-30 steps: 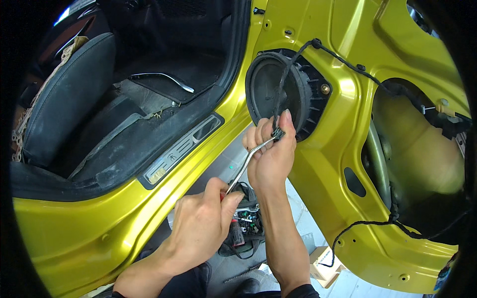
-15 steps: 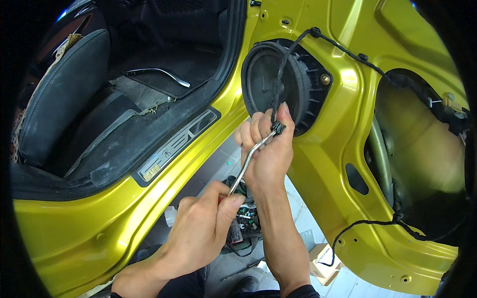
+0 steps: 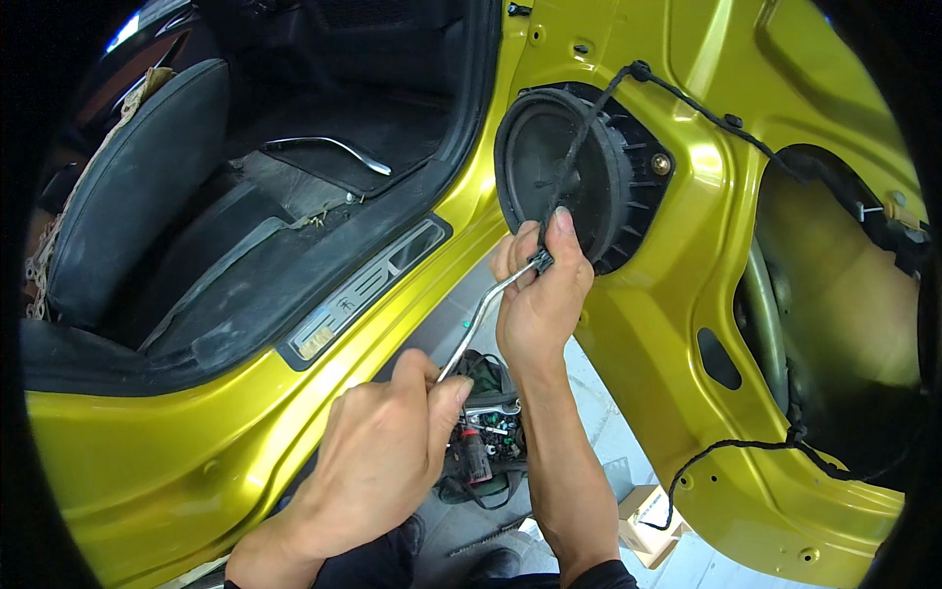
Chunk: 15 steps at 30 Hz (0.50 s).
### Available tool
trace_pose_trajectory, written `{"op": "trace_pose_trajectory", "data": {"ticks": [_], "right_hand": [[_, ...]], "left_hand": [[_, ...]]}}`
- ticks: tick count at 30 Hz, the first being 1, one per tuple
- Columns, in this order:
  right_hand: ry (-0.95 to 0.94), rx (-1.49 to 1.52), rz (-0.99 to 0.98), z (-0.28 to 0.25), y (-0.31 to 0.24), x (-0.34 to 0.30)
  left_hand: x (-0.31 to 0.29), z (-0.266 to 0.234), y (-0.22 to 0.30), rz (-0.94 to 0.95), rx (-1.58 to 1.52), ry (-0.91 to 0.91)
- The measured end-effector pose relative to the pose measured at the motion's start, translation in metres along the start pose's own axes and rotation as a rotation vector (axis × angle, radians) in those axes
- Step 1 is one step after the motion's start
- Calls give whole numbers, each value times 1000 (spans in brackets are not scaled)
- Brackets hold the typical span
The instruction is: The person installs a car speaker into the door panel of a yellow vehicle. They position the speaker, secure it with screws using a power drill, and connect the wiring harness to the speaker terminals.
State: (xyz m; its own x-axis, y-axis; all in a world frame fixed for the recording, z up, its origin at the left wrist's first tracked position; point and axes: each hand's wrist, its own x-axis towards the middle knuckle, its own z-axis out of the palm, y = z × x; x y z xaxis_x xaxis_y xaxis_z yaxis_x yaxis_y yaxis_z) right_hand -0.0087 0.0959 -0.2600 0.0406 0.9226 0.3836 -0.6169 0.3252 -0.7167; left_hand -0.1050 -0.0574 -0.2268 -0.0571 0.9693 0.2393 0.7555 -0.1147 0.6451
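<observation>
Here, the right hand [image 3: 540,299] pinches a black plug [image 3: 541,261] before the door speaker [image 3: 574,177]; the left hand [image 3: 383,456] fists a bent metal pick [image 3: 481,314]. Below, a tool bag [image 3: 486,447] holds small tools.

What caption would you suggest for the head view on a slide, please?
Left hand works a bent metal tool at the connector pinched by the right hand beside a yellow door's speaker.
</observation>
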Motion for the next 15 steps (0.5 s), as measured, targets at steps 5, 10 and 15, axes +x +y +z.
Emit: {"op": "trace_pose_trajectory", "data": {"ticks": [5,10,15], "right_hand": [[-48,-230,-156,0,6,4],[-201,-47,-9,-2,-3,8],[-254,142,37,-3,-5,6]], "left_hand": [[0,-4,-4,-16,179,14],[17,-13,-12,43,-188,-235],[35,6,20,452,157,-376]]}}
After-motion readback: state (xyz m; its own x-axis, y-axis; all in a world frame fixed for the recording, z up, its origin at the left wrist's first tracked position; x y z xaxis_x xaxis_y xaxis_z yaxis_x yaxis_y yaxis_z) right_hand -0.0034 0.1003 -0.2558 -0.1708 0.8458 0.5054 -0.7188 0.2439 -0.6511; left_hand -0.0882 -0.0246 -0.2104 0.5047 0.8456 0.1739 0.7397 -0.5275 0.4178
